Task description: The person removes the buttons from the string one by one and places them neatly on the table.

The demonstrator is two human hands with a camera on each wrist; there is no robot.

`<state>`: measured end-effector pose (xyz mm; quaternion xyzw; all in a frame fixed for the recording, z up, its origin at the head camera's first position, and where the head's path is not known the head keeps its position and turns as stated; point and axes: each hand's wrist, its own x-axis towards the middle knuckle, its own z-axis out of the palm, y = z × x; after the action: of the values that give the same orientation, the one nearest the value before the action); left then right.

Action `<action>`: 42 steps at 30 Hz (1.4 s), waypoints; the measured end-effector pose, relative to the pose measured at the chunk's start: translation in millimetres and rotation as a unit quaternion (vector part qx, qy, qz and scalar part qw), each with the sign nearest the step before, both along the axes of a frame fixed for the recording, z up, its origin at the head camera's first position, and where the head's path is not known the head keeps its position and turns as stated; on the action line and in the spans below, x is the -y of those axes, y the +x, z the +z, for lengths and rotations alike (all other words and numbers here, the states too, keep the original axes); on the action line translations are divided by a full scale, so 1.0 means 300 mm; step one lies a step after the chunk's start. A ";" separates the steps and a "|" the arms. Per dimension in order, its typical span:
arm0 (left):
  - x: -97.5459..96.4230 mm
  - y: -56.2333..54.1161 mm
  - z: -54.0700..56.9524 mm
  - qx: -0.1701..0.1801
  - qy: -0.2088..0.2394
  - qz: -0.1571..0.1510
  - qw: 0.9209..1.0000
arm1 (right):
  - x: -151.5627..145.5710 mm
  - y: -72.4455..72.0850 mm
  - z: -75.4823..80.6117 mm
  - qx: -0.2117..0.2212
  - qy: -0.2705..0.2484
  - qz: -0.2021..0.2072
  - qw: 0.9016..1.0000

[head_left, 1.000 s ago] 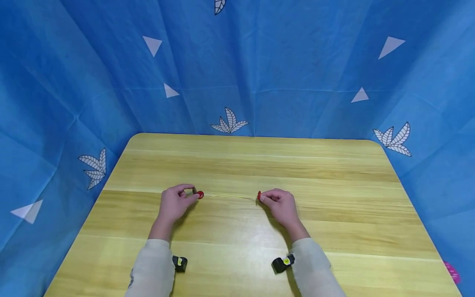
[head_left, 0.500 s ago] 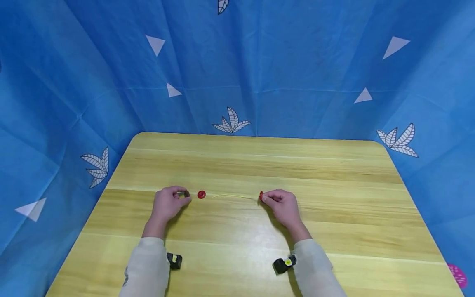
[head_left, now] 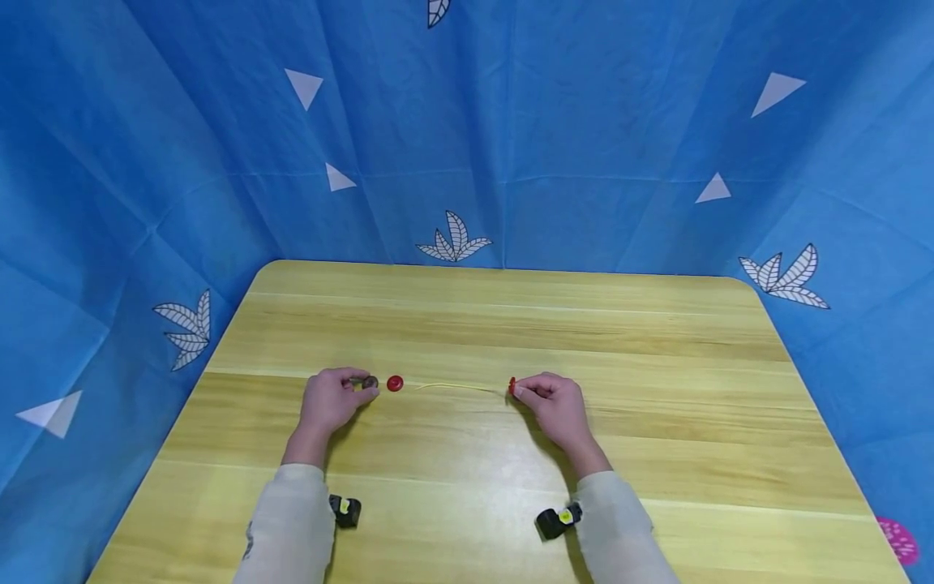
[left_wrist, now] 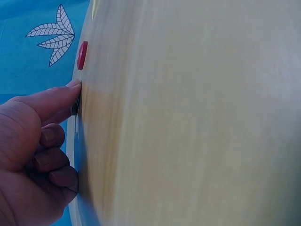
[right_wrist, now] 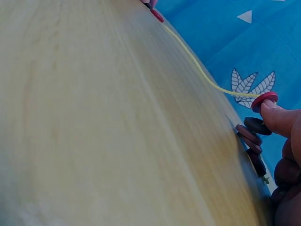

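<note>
My left hand [head_left: 330,399] is at the left of the table's middle, thumb and forefinger around a dark brown button [head_left: 370,382]. Just to its right a round red button [head_left: 395,383] lies flat on the wood. A thin yellow cord [head_left: 456,385] stretches between that button and my right hand [head_left: 556,404]. There, thumb and forefinger pinch another red button [right_wrist: 264,100], and the cord [right_wrist: 202,75] runs up to it. Below it, in the right wrist view, a black button [right_wrist: 257,125] and several dark brown buttons [right_wrist: 249,135] hang in a row, with a small green bit [right_wrist: 266,180] at the end.
The wooden table [head_left: 467,316] has rounded far corners and meets a blue patterned curtain [head_left: 584,122] at the back and sides. A black wrist camera [head_left: 345,511] sits by the left sleeve, another black camera [head_left: 558,520] by the right.
My left hand has drawn back leftward from the flat red button, taking the brown button along; the brown button then turned flatter and edged right. The right hand has stayed nearly still.
</note>
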<state>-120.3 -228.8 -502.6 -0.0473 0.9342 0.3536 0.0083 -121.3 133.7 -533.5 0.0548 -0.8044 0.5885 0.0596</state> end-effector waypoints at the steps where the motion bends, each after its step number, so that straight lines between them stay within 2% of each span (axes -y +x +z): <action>1: -0.001 0.000 0.000 0.000 0.000 0.002 1.000 | 0.001 0.000 0.000 0.000 0.000 -0.001 1.000; 16: -0.009 -0.001 0.001 0.012 0.028 0.016 0.999 | 0.003 -0.002 -0.006 0.002 0.006 -0.004 1.000; 22: -0.023 -0.007 0.011 -0.014 0.033 0.011 0.999 | 0.002 -0.003 -0.010 0.003 0.006 -0.004 1.000; 26: -0.048 -0.014 0.025 -0.027 0.052 0.004 0.998 | 0.001 -0.002 -0.006 0.003 0.003 -0.005 1.000; 32: -0.093 -0.023 0.040 -0.027 0.060 -0.006 0.998 | 0.001 -0.005 -0.001 0.013 0.007 -0.004 1.000; 42: -0.183 -0.044 0.043 -0.034 0.080 -0.035 0.996 | -0.002 0.000 0.007 0.023 0.000 -0.001 1.000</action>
<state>-133.5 -173.7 -489.7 -0.0017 0.9036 0.4284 -0.0070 -121.3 134.2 -531.5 0.0406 -0.8056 0.5895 0.0420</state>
